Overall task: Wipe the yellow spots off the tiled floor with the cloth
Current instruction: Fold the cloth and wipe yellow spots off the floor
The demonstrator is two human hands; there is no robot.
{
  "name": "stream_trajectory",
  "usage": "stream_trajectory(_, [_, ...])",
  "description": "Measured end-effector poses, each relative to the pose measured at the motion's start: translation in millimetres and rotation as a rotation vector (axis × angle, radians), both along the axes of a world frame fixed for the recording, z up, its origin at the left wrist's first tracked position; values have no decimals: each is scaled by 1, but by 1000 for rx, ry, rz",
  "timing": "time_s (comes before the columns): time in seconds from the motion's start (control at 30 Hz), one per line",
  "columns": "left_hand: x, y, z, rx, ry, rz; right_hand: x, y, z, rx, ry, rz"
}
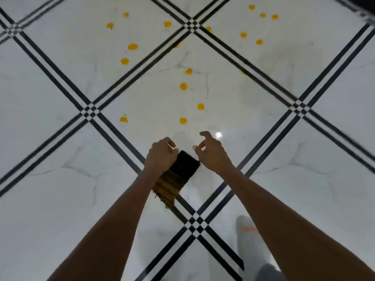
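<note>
Several yellow spots (183, 86) are scattered over the white tiled floor (60, 199) ahead of me, from the middle tile out to the far left and far right tiles. My left hand (161, 155) is closed on the top edge of a dark cloth (183, 166) whose lower part is brownish yellow; the cloth hangs above the floor. My right hand (211, 152) hovers just right of the cloth with fingers curled and apart, holding nothing. The nearest spots (183, 120) lie a little beyond both hands.
Black double lines (113, 130) cross the glossy white tiles diagonally. A light reflection (218, 135) shines near my right hand. A grey shoe with an orange mark (248, 230) shows at the bottom right. A dark object (363, 5) sits at the top right corner.
</note>
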State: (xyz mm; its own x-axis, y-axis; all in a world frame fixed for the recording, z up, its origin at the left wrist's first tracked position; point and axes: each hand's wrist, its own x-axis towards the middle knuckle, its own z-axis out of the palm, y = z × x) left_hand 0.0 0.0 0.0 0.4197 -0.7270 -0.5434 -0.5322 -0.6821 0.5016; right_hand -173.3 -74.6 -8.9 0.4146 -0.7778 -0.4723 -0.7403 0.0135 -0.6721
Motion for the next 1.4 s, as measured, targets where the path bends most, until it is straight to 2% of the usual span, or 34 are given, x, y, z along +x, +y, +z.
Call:
stream_trajectory(0.07, [-9,10,-29,42,-38,-49,5,3,-31,14,-21,21])
stream_trajectory(0.17, [-19,19,-65,-2,-53,-44,11,6,-64,-10,-44,25])
stream_trajectory(0.37, [-9,-7,-62,-126,107,-27,10,-7,-63,-43,-85,43])
stream_trajectory(0.4, [-6,-13,-51,-142,153,-27,8,-9,-53,27,-79,38])
stream_trajectory(0.47, [-2,-22,-30,-142,301,19,5,-15,-36,300,-119,-64])
stream_trajectory(0.53, [1,-24,-10,-133,464,98,-1,-17,-29,548,-261,-197])
stream_trajectory(0.63, [8,-28,7,-224,642,211,-6,-21,-30,750,-596,-285])
stream_trajectory(0.73, [15,-37,6,-330,798,344,-6,-24,-27,822,-769,-361])
stream_trajectory(0.83, [15,-42,2,-378,757,397,-10,-26,-24,727,-847,-367])
stream_trajectory(0.97, [1,-37,-2,-391,628,384,-12,-25,-14,553,-780,-348])
stream_trajectory(1.03, [-8,-35,-2,-431,498,374,-10,-26,-2,460,-733,-348])
stream_trajectory(1.13, [-20,-34,-5,-594,189,378,-3,-31,13,306,-694,-365])
stream_trajectory(1.17, [-23,-34,-5,-630,168,392,-1,-34,15,254,-683,-364])
stream_trajectory(1.3, [-37,-37,3,-591,525,432,9,-34,27,97,-602,-232])
stream_trajectory(1.4, [-39,-31,2,-623,690,466,13,-31,29,19,-489,-153])
